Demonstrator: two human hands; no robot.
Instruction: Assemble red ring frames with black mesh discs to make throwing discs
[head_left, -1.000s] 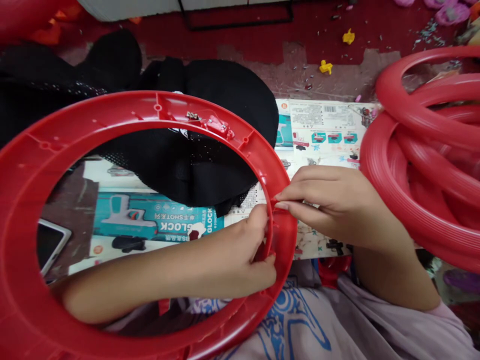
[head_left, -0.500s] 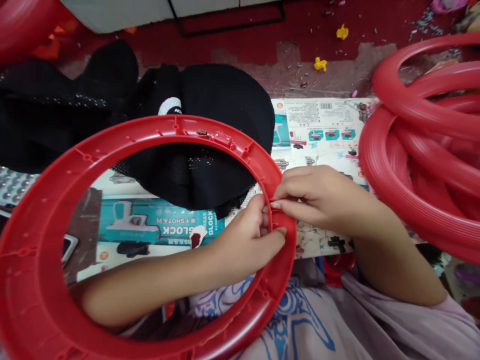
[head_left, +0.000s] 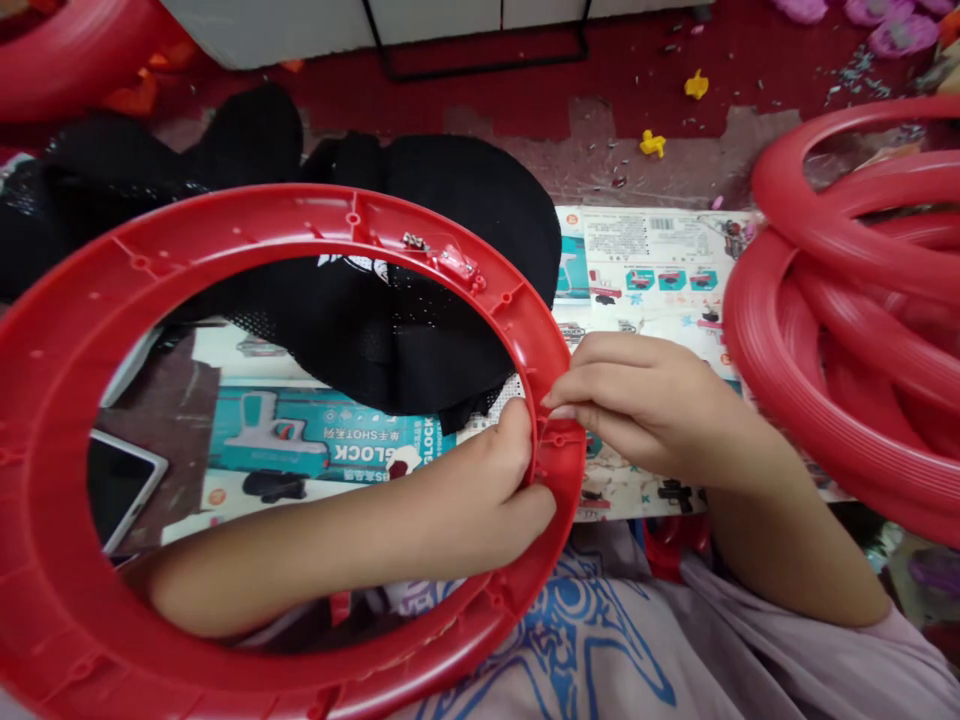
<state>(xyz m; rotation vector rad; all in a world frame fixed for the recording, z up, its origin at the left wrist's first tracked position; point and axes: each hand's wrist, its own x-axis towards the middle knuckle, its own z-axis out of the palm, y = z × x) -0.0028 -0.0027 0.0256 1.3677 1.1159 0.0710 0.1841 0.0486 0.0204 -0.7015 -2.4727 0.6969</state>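
A large red plastic ring (head_left: 330, 215) stands tilted before me, its hollow ribbed side facing up. My left forearm passes through its opening, and my left hand (head_left: 510, 480) is closed on the right part of the rim. At the same stretch of rim, the fingertips of my right hand (head_left: 637, 400) are pinched together inside the channel. Whatever sits between them is too small to make out. Farther along the channel lie a small clear-red part (head_left: 456, 264) and a small metallic piece (head_left: 413, 241).
Several red rings (head_left: 757, 320) are piled at the right. Behind my ring lies a black cloth item (head_left: 480, 190) on printed cardboard (head_left: 637, 240). A device with a dark screen (head_left: 120, 490) shows through the ring. Yellow pieces (head_left: 652, 143) and metal bits litter the red floor.
The ring has tilted and shifted slightly left and up in view. My left thumb has drawn back a little along the rim. My right fingers stay pinched at the channel.
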